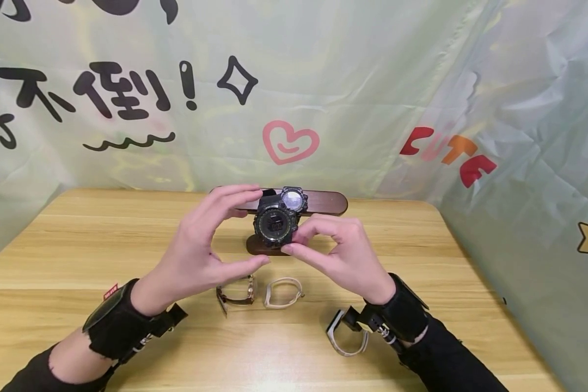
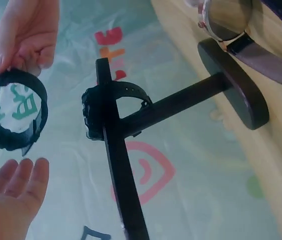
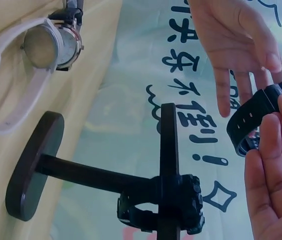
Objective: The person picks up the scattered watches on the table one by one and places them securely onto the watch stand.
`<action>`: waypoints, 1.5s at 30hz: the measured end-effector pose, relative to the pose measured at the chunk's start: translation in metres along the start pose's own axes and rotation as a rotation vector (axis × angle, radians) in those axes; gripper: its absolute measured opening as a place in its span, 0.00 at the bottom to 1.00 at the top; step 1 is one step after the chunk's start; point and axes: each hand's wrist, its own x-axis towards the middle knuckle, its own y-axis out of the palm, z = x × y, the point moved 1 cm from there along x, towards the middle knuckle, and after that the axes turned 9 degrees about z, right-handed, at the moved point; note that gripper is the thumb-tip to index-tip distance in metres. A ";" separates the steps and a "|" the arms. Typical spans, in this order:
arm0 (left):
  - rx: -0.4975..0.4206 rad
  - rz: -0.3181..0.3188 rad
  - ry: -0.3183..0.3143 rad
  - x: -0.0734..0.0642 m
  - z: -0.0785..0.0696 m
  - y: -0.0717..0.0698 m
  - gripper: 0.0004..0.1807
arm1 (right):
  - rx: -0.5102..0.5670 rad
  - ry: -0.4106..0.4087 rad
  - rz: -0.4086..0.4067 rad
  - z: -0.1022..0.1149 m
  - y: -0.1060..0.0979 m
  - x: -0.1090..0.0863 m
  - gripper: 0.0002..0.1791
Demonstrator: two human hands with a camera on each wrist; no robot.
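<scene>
My right hand (image 1: 330, 242) pinches a black digital watch (image 1: 276, 224) by the edge of its case, raised in front of the stand. Its strap forms a loop, seen in the left wrist view as a ring (image 2: 43, 107). My left hand (image 1: 201, 239) is spread around the watch's left side, fingers and thumb extended; in the right wrist view its fingers (image 3: 223, 90) are near the strap. Behind, a second black watch (image 1: 292, 200) hangs on the crossbar of a dark wooden T-shaped watch stand (image 1: 325, 202), seen also in the right wrist view (image 3: 168, 135).
On the wooden table (image 1: 103, 234), nearer me, lie a gold-cased watch with a dark strap (image 1: 237, 296) and a white-strapped watch (image 1: 283, 293). Another pale-strapped watch (image 1: 347, 351) lies under my right wrist. A printed cloth (image 1: 353, 81) hangs behind the table.
</scene>
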 end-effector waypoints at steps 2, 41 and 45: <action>0.041 -0.004 0.012 0.000 -0.001 0.001 0.47 | 0.004 0.005 -0.007 0.000 0.003 0.000 0.10; 0.112 0.083 0.039 -0.002 0.004 -0.004 0.42 | 0.035 0.094 0.136 0.001 0.014 0.001 0.04; 0.095 0.099 0.016 -0.001 0.006 -0.010 0.42 | 0.022 0.096 0.133 0.000 0.008 0.001 0.08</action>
